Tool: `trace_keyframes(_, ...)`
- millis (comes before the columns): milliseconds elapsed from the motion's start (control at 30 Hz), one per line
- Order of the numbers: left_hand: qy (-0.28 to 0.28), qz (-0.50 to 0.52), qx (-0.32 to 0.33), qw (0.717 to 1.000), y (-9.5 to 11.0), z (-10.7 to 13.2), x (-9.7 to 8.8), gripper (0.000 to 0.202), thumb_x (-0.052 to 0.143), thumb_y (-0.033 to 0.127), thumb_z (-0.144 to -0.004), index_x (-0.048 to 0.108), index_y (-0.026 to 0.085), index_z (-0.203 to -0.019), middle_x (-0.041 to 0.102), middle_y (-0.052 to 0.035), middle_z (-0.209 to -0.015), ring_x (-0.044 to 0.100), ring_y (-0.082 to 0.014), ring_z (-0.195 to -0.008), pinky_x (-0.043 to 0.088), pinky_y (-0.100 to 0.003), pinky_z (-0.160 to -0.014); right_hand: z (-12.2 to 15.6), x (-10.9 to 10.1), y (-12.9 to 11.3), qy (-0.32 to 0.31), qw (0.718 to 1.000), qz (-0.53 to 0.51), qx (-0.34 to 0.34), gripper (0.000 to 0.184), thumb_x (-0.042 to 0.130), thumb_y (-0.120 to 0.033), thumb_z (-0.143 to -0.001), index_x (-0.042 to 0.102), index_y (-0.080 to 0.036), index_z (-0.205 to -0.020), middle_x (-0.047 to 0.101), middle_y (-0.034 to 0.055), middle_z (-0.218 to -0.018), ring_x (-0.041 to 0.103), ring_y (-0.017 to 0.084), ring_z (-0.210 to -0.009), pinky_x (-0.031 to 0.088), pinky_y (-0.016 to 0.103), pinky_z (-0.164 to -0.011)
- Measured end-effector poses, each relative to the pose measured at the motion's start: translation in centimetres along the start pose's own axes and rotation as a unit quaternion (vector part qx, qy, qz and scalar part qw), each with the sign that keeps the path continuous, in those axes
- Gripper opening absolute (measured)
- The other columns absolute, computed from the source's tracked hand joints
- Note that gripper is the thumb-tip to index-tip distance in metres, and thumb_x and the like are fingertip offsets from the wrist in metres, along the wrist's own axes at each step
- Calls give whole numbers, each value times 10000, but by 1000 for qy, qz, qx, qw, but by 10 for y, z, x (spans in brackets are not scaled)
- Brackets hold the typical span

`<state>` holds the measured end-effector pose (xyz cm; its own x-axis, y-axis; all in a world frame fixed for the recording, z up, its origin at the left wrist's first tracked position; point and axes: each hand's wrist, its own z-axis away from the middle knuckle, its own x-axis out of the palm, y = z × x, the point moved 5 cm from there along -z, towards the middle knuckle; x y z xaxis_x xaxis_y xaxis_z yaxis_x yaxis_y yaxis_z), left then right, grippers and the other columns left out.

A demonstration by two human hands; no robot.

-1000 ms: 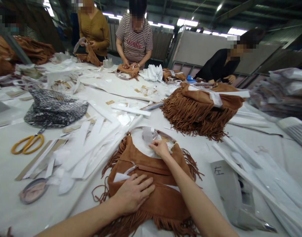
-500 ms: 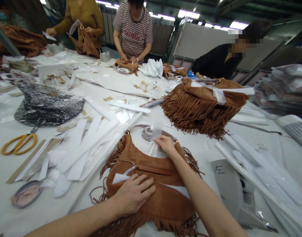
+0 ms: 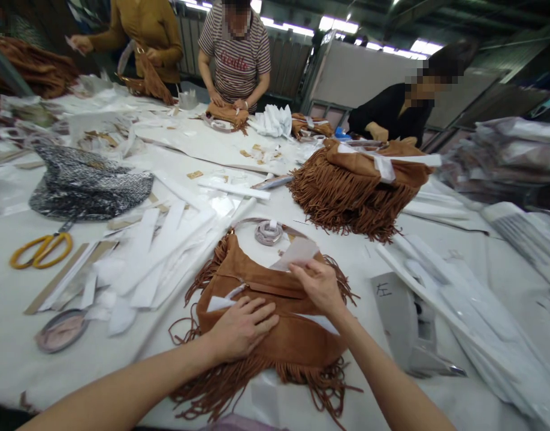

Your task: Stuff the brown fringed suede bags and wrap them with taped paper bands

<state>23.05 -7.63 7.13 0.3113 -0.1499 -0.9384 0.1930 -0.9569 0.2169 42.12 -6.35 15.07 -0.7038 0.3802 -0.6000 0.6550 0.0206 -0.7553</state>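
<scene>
A brown suede handbag (image 3: 275, 278) with long fringe lies flat in front of me. My left hand (image 3: 245, 326) rests on its front with the fingers spread. My right hand (image 3: 319, 286) pinches a small translucent white sheet of paper (image 3: 296, 252) just above the bag's top edge. White packing shows at two spots on the bag's front, by the zip and at the lower right. Behind the opening, a coiled greyish strap (image 3: 269, 232) lies inside the curve of the handle.
Yellow-handled scissors (image 3: 41, 250), a tape roll (image 3: 62, 330) and white strips (image 3: 167, 263) lie to the left. A black-and-white knitted cloth (image 3: 90, 182) sits behind them. Stacked fringed bags (image 3: 356, 185) stand ahead; plastic-wrapped pieces (image 3: 473, 317) are at right. Several people work across the table.
My right hand has moved slightly right and down, and the white sheet in it has tilted from upright to slanting rightward. The left hand stays on the bag. The whole view has shifted a little.
</scene>
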Motion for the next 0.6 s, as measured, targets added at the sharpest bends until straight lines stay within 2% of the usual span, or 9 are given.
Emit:
trace_keyframes(67,0,3,11,1000,1,-1,-2,351,424,323,-946,506,269,-1283,519,-56,-1329,460,-230,-1184,329,-413,-973,37,4,-18,-20,994,49,-94,165,543,-237,-860,703,-220,-896,724,35,-874,654,184,-822,502,325,-765)
trace_keyframes(167,-2,12,31,999,2,-2,-2,284,467,306,-920,574,249,-1177,565,-53,-1242,442,-241,-1186,258,-475,-1041,89,22,-29,-46,968,109,-221,305,423,-79,-853,660,-202,-1000,719,64,-965,655,191,-930,506,360,-789)
trace_keyframes(267,-9,5,31,999,2,-1,0,244,487,294,-900,594,228,-1110,587,-58,-1176,428,-254,-1193,181,-535,-1084,123,39,-23,-43,946,161,-279,361,378,-18,-841,631,-176,-1044,709,88,-1015,644,194,-1000,518,371,-805)
trace_keyframes(367,-10,1,32,999,2,1,2,250,506,279,-884,588,219,-1113,565,-77,-1215,418,-257,-1213,196,-530,-1090,138,46,-16,-45,933,191,-301,329,411,-26,-864,622,-169,-1072,704,100,-1034,631,195,-1042,518,384,-854)
trace_keyframes(467,16,19,27,999,2,4,0,272,506,266,-879,569,216,-1139,510,-96,-1307,408,-265,-1241,236,-522,-1086,144,44,-12,-48,925,205,-316,330,433,-42,-874,614,-176,-1114,703,103,-1036,618,196,-1067,502,406,-912)
trace_keyframes(600,57,81,8,995,-1,7,-3,267,457,134,-850,558,175,-1094,480,-106,-1355,378,-252,-1289,262,-501,-1105,149,42,-9,-47,920,206,-330,311,451,-31,-864,616,-161,-1094,696,105,-1053,597,205,-1095,467,444,-965)
